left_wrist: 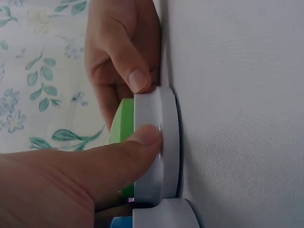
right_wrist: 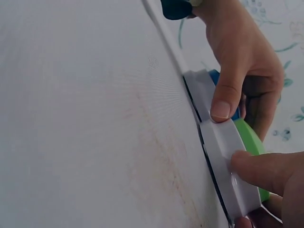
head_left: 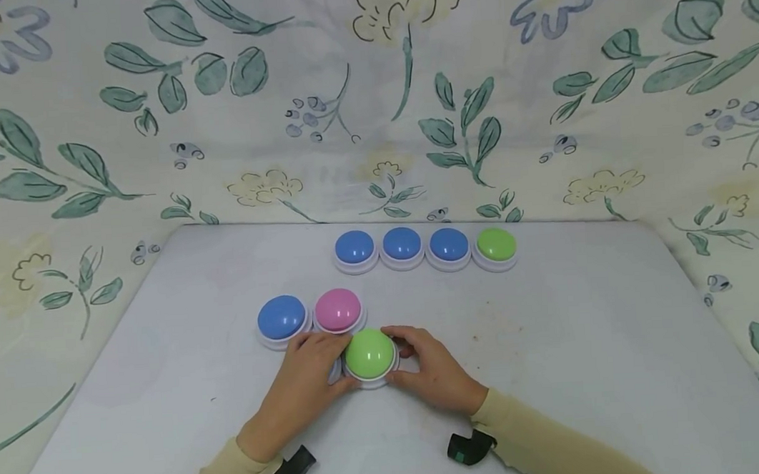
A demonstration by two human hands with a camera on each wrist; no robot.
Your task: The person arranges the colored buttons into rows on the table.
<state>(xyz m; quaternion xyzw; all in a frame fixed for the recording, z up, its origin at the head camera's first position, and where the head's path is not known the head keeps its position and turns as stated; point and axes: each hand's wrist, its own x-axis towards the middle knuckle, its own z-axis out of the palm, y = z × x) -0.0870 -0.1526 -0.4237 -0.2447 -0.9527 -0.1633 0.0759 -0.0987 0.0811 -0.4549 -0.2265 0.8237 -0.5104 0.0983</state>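
Observation:
A green dome push button [head_left: 369,353] on a round white base sits on the white table, near the front middle. My left hand [head_left: 311,373] holds it from the left, with the thumb pressed to the base [left_wrist: 149,166]. From the right, my right hand [head_left: 434,366] grips the same base between thumb and fingers. A blue button [right_wrist: 214,76] stands right beside it, mostly covered by my left hand in the head view. Just behind are a pink button [head_left: 338,309] and another blue button [head_left: 281,317], side by side.
Along the back of the table [head_left: 584,326] stands a row of three blue buttons [head_left: 402,244] and one green button [head_left: 496,244]. A floral cloth [head_left: 350,160] hangs behind the table. Black wrist devices [head_left: 471,448] are on both sleeves.

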